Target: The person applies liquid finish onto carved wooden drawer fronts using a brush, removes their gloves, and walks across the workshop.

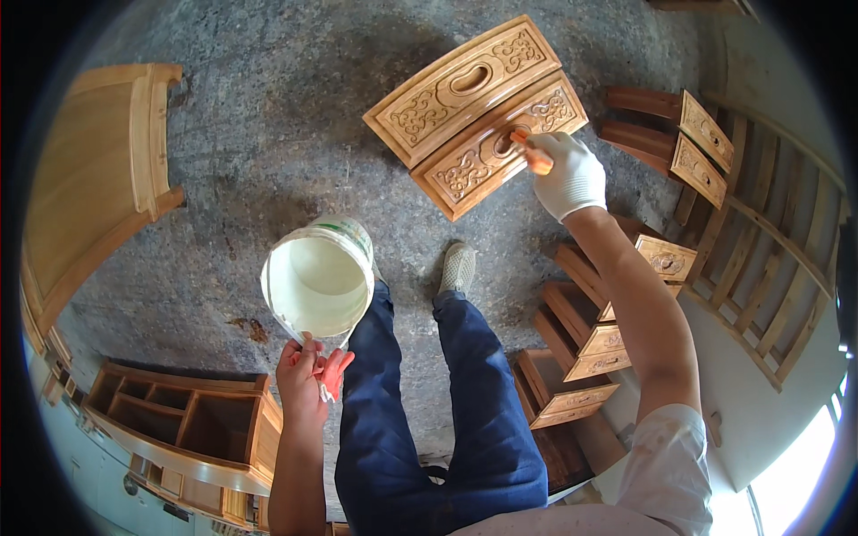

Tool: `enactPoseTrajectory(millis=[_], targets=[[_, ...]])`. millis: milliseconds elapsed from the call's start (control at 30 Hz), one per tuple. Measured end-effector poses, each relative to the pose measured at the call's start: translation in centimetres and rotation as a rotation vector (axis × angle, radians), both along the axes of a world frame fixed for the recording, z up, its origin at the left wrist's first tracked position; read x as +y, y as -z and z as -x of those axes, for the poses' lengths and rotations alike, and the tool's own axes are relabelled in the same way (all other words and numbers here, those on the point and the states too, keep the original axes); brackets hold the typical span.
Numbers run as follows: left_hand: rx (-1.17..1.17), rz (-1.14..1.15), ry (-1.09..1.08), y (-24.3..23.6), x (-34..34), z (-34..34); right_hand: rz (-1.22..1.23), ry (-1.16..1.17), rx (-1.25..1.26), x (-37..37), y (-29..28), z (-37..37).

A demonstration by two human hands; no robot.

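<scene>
My bare left hand (300,375) is closed at the near rim of a white plastic bucket (317,272), which tilts so that its pale inside shows. A bunched reddish cloth or glove (334,373) hangs at the same hand. On my right hand (572,177) is a white knit glove, its fingers wrapped round a brush with an orange handle (539,162). The brush reaches the oval recess of the nearer carved drawer front (478,174). A second carved drawer front (429,98) lies along its far side. Both look glossy; the bristles are mostly hidden.
Several drawers with carved fronts (601,350) stand along the right, beside a wooden slatted frame (769,241) against the wall. A large wooden panel piece (98,170) is at far left. An open-compartment cabinet (188,411) sits at lower left. Dark stained floor (268,107) lies between.
</scene>
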State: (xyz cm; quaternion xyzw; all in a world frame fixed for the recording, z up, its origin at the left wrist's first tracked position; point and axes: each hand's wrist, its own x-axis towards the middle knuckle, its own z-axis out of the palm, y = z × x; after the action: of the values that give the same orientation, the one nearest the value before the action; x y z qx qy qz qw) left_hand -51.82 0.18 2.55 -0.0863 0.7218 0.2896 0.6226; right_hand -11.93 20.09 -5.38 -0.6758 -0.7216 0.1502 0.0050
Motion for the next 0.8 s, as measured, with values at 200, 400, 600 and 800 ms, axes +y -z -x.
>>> enactPoseTrajectory(millis=[200, 400, 600, 800], targets=[[-0.033, 0.035, -0.038, 0.5, 0.6, -1.6, 0.005, 0.618, 0.166, 3.8, 4.1, -6.0], [-0.077, 0.024, -0.037, 0.4, 1.0, -1.7, -0.108, 0.549, 0.22, 4.6, 4.5, -6.1], [-0.08, -0.08, -0.065, 1.2, 1.4, -2.0, -0.063, 0.916, 0.333, 2.0, 1.8, -1.3], [-0.08, -0.077, -0.064, 1.5, 1.0, -1.6, 0.077, 0.894, 0.402, -1.8, 1.9, 2.2]])
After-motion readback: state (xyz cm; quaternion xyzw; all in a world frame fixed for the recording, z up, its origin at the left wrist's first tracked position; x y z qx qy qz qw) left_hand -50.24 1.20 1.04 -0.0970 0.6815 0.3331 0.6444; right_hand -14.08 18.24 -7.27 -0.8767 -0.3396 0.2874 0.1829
